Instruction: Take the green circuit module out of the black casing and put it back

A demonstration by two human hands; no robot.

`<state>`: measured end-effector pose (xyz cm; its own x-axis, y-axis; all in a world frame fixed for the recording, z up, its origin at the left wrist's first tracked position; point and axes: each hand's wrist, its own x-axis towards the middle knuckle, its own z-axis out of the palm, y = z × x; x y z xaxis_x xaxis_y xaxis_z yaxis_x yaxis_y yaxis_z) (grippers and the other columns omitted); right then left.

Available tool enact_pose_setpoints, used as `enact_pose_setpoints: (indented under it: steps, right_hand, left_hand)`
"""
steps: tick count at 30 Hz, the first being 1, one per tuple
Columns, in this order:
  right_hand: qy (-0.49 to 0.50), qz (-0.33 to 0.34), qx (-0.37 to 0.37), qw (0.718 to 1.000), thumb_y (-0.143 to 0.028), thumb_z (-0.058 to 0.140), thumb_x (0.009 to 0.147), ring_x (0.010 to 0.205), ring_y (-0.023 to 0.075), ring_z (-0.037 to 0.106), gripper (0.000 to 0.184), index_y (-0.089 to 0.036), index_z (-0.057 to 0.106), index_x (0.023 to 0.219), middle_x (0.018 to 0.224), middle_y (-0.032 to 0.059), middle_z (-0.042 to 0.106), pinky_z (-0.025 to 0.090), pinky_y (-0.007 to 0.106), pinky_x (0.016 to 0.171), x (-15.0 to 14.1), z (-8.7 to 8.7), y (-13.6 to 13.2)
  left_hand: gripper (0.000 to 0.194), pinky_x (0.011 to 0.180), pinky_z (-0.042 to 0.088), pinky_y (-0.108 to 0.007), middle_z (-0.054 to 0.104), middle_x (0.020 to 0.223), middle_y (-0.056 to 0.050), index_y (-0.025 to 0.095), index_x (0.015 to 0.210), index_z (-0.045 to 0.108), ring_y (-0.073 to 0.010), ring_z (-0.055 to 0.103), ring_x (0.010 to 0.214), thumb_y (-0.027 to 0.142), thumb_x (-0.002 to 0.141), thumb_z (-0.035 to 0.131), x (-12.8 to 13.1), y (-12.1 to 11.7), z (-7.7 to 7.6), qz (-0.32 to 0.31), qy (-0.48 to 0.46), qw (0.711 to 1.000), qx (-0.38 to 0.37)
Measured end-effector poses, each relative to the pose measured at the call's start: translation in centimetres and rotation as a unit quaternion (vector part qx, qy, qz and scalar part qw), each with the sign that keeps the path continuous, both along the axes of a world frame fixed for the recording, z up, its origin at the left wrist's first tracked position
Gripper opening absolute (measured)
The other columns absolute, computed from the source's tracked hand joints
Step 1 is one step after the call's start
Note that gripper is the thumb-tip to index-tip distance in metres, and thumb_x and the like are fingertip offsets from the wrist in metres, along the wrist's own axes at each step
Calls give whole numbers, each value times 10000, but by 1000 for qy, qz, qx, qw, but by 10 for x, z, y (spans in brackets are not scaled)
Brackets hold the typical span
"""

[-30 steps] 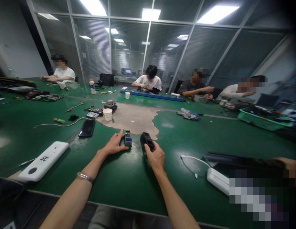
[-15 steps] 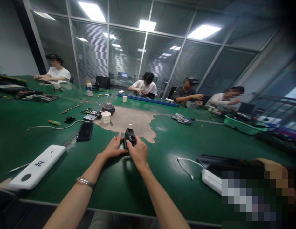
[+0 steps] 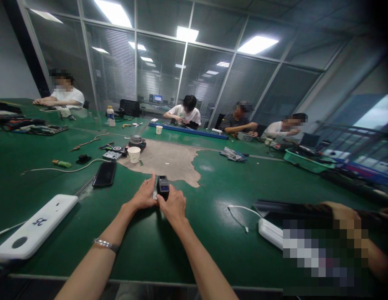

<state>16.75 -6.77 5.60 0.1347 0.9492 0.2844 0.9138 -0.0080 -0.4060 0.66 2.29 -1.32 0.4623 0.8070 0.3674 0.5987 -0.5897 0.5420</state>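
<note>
Both of my hands meet around a small black plastic housing at the table's middle front. My right hand grips its right side and near end, thumb at the front. Through a window in the housing's top shows a small bluish display, part of the circuit board, which is otherwise mostly hidden inside. My left hand holds the board from the left, index finger stretched forward and thumb at the near end. A silvery strip shows between that hand and the housing.
Left of my hands lie a black phone and a white power strip marked 25. A paper cup stands beyond, near small parts. Grey gloves lie farther right. At right, a neighbour's hand is beside a white device.
My right hand has brought the black housing left and down over the circuit board by my left hand. The display now shows through its window. The camera view has shifted slightly right.
</note>
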Motion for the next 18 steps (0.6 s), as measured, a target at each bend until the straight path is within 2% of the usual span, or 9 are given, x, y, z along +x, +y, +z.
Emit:
enact_pose_setpoints:
  steps: [3,8,11,15,18]
  right_hand:
    - [17,-19,2,1000,-506,681,871,1121,343,617,616,-110,565,1328,1137,186,708,441,405,902,1,6,2]
    - [40,-26,-11,999,-434,664,883,1029,313,664,366,-144,667,1106,993,153,736,453,382,882,-3,10,7]
    - [72,-33,23,997,-443,650,891,972,279,682,346,-165,680,1094,969,130,741,461,343,853,0,14,11]
    - [108,-24,74,991,-495,607,925,943,241,683,397,-186,672,1166,992,103,742,463,294,822,27,25,12]
    - [83,-46,88,992,-462,597,938,950,237,674,369,-188,676,1173,1005,101,738,454,286,822,58,23,9]
  left_hand:
    - [1307,1145,333,-579,384,1544,-254,104,1605,-131,-427,391,1393,298,667,759,1,0,0,7,12,1000,-1]
    - [1260,1127,357,-567,424,1528,-239,123,1602,-157,-402,450,1350,337,742,738,0,1,-1,-10,18,1000,8]
    - [1268,1114,369,-562,440,1529,-228,143,1599,-177,-397,471,1336,421,780,751,1,2,-1,-12,10,1000,13]
    - [1265,1137,337,-569,458,1530,-224,152,1611,-135,-398,437,1386,555,803,751,3,-2,4,-5,-6,1000,6]
    - [1261,1147,317,-573,477,1522,-221,137,1600,-170,-403,425,1394,580,826,721,4,-5,8,-1,3,1000,-13]
